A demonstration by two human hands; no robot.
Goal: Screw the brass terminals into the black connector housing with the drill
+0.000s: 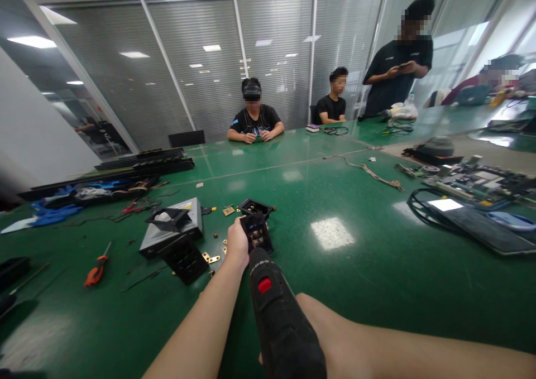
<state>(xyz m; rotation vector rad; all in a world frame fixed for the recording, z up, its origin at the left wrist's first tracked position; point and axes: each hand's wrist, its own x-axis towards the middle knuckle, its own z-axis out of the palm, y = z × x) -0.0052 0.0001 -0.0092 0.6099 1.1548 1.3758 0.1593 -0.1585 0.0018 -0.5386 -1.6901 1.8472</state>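
Left hand (pixel 237 244) grips a small black module (pixel 257 233) ahead of the power screwdriver (pixel 278 317) clasped in the right hand (pixel 330 340).

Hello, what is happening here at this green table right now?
A person's left hand holds a small black part steady on the green table. The right hand grips a black power screwdriver, its tip aimed at that part. Brass hinges and an orange-handled tool lie nearby. Other people sit further back.
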